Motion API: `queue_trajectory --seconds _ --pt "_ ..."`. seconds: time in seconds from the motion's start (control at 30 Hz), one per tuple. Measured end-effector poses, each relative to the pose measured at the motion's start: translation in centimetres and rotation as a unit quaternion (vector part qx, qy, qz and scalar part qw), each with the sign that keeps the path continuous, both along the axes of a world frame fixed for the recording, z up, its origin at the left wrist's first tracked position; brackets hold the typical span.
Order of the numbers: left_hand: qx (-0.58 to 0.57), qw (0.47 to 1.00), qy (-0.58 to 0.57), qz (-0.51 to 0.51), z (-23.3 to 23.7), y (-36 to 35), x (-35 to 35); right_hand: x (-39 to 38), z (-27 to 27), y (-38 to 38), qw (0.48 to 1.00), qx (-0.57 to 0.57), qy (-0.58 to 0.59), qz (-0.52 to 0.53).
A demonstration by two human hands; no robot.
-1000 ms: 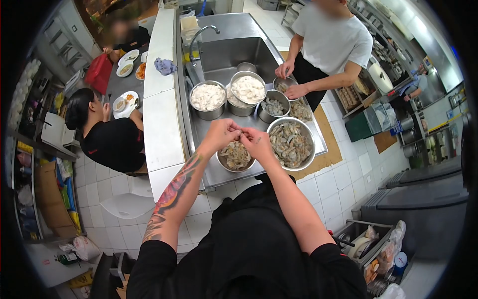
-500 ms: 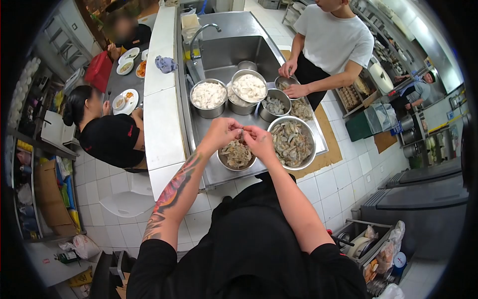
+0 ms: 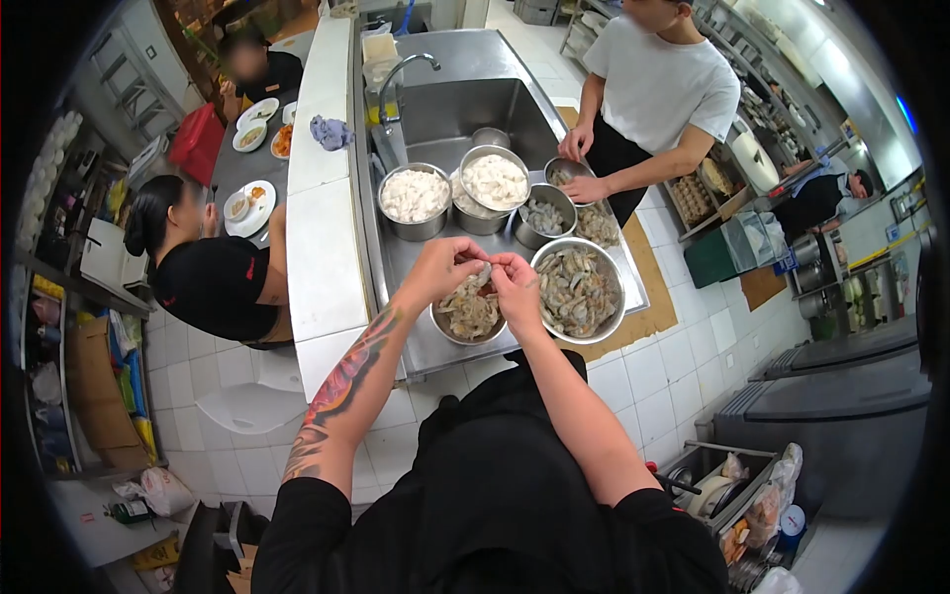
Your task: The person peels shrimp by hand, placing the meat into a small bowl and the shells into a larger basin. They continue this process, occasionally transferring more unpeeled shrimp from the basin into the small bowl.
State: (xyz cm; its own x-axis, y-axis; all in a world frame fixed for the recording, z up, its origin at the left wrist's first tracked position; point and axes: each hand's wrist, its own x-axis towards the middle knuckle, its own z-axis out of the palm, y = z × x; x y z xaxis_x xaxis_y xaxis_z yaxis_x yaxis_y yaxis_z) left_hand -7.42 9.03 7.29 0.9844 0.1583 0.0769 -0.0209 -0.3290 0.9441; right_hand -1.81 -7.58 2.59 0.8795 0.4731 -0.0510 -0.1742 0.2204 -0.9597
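Note:
Both of my hands meet above a metal bowl [image 3: 467,319] heaped with shrimp shells and heads. My left hand [image 3: 450,267] is closed, pinching a small greyish shrimp [image 3: 482,274]. Fingertips of my right hand [image 3: 517,287] press on the same shrimp from the other side; the fingers partly cover it. Just right of my right hand is a larger metal bowl [image 3: 620,309] full of unpeeled shrimp [image 3: 576,287]. Behind it, a steel pot [image 3: 540,238] holds greyish shrimp. Two round pots, one [image 3: 416,229] at left and another [image 3: 495,206] at centre, are heaped with pale, whitish pieces.
A sink [image 3: 475,109] with a curved faucet [image 3: 401,69] lies beyond the pots. A white ledge [image 3: 325,218] with a crumpled purple cloth [image 3: 331,133] borders the left. Across the counter, a person in white [image 3: 663,79] works over a small bowl. Two people sit at a table at left.
My right hand has shifted slightly, and the fingers of both hands have changed position around the shrimp. More of the shell bowl shows between them. The view has moved slightly.

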Motion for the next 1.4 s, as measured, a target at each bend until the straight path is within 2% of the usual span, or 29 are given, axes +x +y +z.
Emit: queue_trajectory --seconds 0.07,0.1,0.2,0.27,0.4,0.5,0.6,0.67,0.7,0.73,0.77,0.8,0.87,0.9,0.93,1.0,1.03,1.17,1.33,1.4 --pt "0.106 0.992 -0.06 0.01 -0.5 0.0 0.1 -0.1 -0.2 0.1 0.998 -0.011 -0.043 -0.043" --pt "0.107 0.992 -0.061 0.009 -0.4 0.0 0.1 -0.2 0.2 0.2 0.998 -0.01 -0.044 -0.044" --pt "0.078 0.996 -0.009 0.028 -0.5 -0.2 0.2 -0.1 0.9 0.3 0.988 -0.053 -0.116 -0.086" --pt "-0.062 0.998 0.031 -0.004 -1.5 -0.3 0.4 0.0 0.6 0.4 0.937 -0.152 -0.297 -0.106" --pt "-0.08 0.997 0.011 -0.005 -2.1 0.2 0.7 -0.3 1.3 0.7 0.938 -0.149 -0.3 -0.09" --pt "-0.042 0.999 0.024 0.012 -1.4 0.2 0.3 0.2 0.5 0.6 0.95 -0.148 -0.262 -0.083" --pt "-0.018 0.999 0.02 0.035 -1.6 0.4 0.4 0.2 0.3 0.7 0.945 -0.158 -0.259 -0.12" --pt "0.037 0.995 0.003 0.096 -1.6 0.7 0.6 -0.1 0.5 0.4 0.968 -0.107 -0.159 -0.165" --pt "0.037 0.995 0.003 0.097 -1.9 1.0 0.8 0.2 -0.5 0.0 0.967 -0.107 -0.159 -0.165" --pt "0.009 0.994 -0.015 0.105 -2.3 1.3 0.9 1.0 -2.6 -0.7 0.927 -0.193 -0.3 -0.114" --pt "-0.02 0.993 -0.033 0.112 -2.6 1.4 1.0 1.6 -4.8 -1.2 0.858 -0.274 -0.431 -0.061" --pt "-0.019 0.993 -0.034 0.111 -2.4 1.3 1.0 1.8 -6.7 -1.4 0.858 -0.274 -0.431 -0.063" --pt "-0.028 0.996 0.012 0.085 -2.0 1.1 0.8 2.0 -9.4 -1.5 0.905 -0.255 -0.331 -0.075" --pt "-0.029 0.996 0.013 0.087 -2.2 1.1 0.8 1.7 -6.4 -1.9 0.958 -0.258 -0.122 -0.008" --pt "-0.017 0.997 -0.01 0.078 -2.7 0.8 0.8 1.6 -5.0 -1.7 0.958 -0.26 -0.12 -0.006" --pt "-0.005 0.998 -0.031 0.061 -3.0 0.4 0.7 2.0 -2.8 -1.4 0.992 -0.104 -0.071 0.009" --pt "0.01 0.998 -0.02 0.057 -2.9 0.2 0.8 1.6 -1.1 -1.2 0.996 -0.076 -0.019 0.042" --pt "0.031 0.998 -0.028 0.044 -2.2 -0.5 0.9 1.6 -0.8 -0.6 0.985 -0.135 -0.056 0.088" --pt "0.005 0.998 -0.016 0.053 -1.7 0.1 0.5 0.4 -0.3 -0.3 0.981 -0.156 -0.113 0.027" --pt "-0.015 0.999 -0.002 0.052 -1.8 0.4 0.7 -0.2 0.6 -0.4 0.966 -0.18 -0.186 -0.022"
